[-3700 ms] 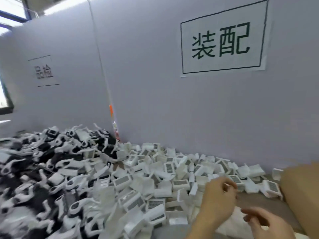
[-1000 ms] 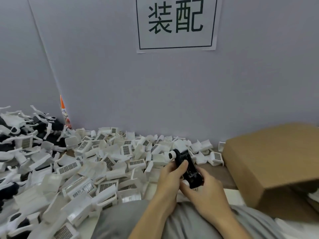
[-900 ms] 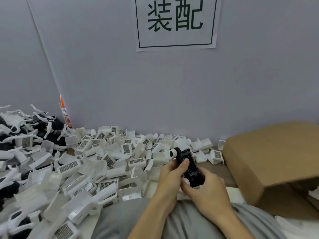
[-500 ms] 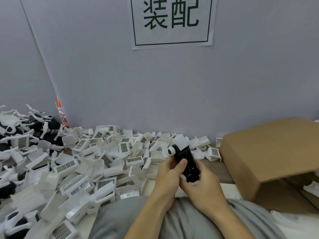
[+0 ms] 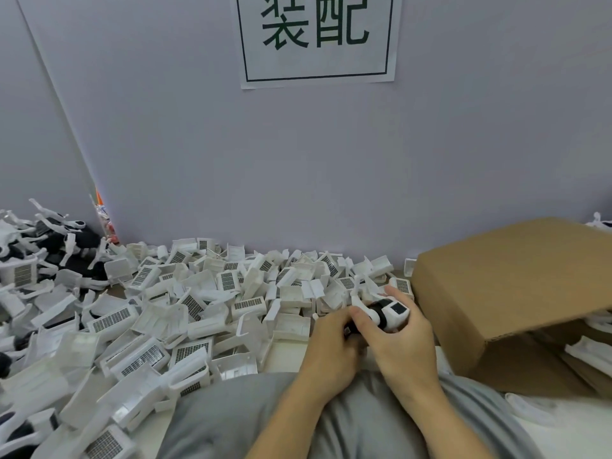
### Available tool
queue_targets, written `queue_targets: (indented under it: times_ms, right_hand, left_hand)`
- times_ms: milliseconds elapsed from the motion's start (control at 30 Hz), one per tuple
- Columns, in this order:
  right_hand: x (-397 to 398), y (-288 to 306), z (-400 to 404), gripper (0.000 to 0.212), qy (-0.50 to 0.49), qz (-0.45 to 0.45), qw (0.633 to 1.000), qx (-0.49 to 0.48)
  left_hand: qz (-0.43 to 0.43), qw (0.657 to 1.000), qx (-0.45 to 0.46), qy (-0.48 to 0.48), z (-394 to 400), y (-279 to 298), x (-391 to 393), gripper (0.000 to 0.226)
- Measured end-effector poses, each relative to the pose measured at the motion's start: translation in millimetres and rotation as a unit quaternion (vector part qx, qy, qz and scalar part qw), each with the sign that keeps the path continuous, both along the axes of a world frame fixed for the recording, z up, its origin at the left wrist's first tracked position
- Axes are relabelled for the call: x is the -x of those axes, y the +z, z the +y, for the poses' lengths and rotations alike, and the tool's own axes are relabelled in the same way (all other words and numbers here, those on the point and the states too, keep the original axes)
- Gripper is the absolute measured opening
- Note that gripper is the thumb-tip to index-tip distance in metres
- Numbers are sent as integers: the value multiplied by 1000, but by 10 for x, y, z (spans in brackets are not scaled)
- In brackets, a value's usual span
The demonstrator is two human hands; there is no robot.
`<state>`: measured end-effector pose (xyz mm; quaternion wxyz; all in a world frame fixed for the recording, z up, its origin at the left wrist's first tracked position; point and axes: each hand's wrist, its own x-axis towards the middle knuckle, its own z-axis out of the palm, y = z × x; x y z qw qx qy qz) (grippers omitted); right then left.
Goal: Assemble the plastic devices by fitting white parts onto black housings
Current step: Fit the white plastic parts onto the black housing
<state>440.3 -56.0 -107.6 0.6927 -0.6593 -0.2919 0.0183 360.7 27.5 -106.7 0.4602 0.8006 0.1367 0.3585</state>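
Note:
Both hands meet over the table's near edge, holding one black-and-white device [image 5: 385,314]. My left hand [image 5: 332,351] grips its black lower end, which is mostly hidden under the fingers. My right hand [image 5: 402,342] wraps the upper end, where a white part with a dark square window and a small white arm shows. A big heap of loose white parts with grilles [image 5: 185,309] covers the table to the left and behind the hands.
An open cardboard box [image 5: 516,293] stands at the right, close to my right hand. Assembled black-and-white devices [image 5: 39,240] pile up at the far left. A grey partition wall with a paper sign [image 5: 318,41] closes off the back. Grey clothing [image 5: 271,419] fills the bottom.
The device was upright with its black side showing. It now lies turned sideways, lower and further right, with a white part showing on its upper end. Both hands shifted right with it.

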Motion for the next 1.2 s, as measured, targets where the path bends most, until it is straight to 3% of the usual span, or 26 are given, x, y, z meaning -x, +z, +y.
queue_targets:
  times_ms: [133, 300, 467, 533, 600, 667, 733, 800, 867, 933, 1033, 1133, 1200]
  right_hand:
    - [-25, 17, -21, 58, -51, -20, 998, 26]
    - [-75, -13, -29, 47, -79, 6, 997, 9]
    - [-58, 11, -22, 37, -21, 31, 999, -30]
    - [-17, 25, -10, 56, 38, 44, 997, -43]
    - [29, 44, -9, 92, 83, 54, 994, -35]
    - [64, 80, -23, 108, 88, 56, 994, -25]
    - [57, 79, -36, 94, 86, 61, 994, -28]
    - [43, 59, -39, 67, 88, 67, 994, -14]
    - [19, 43, -22, 47, 87, 74, 993, -2]
    - [21, 50, -23, 36, 84, 77, 994, 5]
    - [44, 61, -28, 25, 73, 75, 994, 21]
    - [64, 77, -32, 31, 77, 54, 994, 51]
    - [88, 94, -36, 39, 93, 49, 992, 72]
  left_hand:
    - [14, 999, -3, -28, -33, 60, 20, 34]
    - [18, 998, -17, -50, -62, 104, 45, 60]
    - [-15, 1000, -3, -26, -84, 60, 39, 45]
    - [-25, 1000, -17, 0, -71, 56, 33, 38]
    - [-52, 998, -3, 36, -46, 65, 16, 35]
    - [-95, 988, 99, 72, -12, 106, 8, 32]
    - [-133, 958, 230, 107, 55, 119, 5, 24]
    - [-178, 896, 394, 107, 127, 137, 16, 25]
    - [-240, 804, 541, 45, 157, 187, 67, 35]
    - [-273, 755, 595, -27, 173, 240, 117, 44]
    - [-251, 777, 577, -18, 128, 282, 127, 31]
    - [-236, 783, 575, 23, 136, 265, 92, 15]
    - [-239, 784, 573, -3, 138, 253, 98, 25]
